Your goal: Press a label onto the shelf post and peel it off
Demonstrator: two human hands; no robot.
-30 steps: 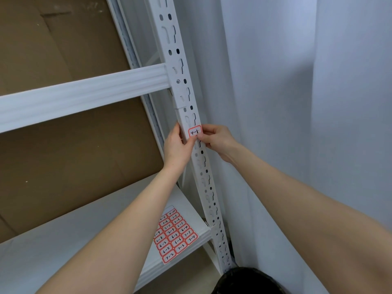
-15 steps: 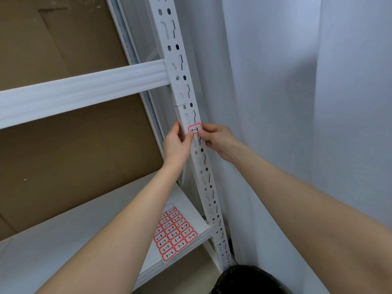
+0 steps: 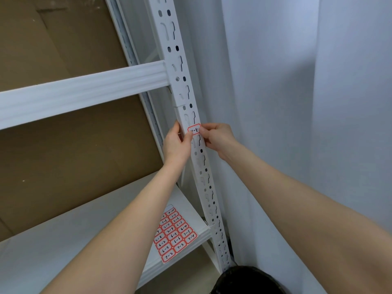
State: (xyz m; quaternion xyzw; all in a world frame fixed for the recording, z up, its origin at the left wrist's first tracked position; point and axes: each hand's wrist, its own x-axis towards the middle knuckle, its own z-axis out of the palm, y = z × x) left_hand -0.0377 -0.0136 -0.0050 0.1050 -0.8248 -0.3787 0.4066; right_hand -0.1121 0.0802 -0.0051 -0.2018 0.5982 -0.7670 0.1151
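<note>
Both hands have barely moved: left hand (image 3: pixel 176 143) and right hand (image 3: pixel 216 137) still pinch the red-bordered label (image 3: pixel 194 129) against the white shelf upright (image 3: pixel 198 158), so it is being pressed on.

Label (image 3: pixel 194 129): set on the front face of the shelf upright (image 3: pixel 186 98), below the joint with the upper crossbeam (image 3: pixel 80 94). Left hand (image 3: pixel 177 143): placed at the upright's left edge, thumb on the label's lower left corner. Right hand (image 3: pixel 218 137): placed at the upright's right edge, fingertips on the label's right end. Label sheet (image 3: pixel 175 235): laid on the lower shelf board (image 3: pixel 63 247), near its right front corner, just left of the upright. Cardboard panel (image 3: pixel 63 162): stood behind the shelves. Curtain (image 3: pixel 275 124): hung right of the upright. Bin (image 3: pixel 246 280): found at the upright's foot.
</note>
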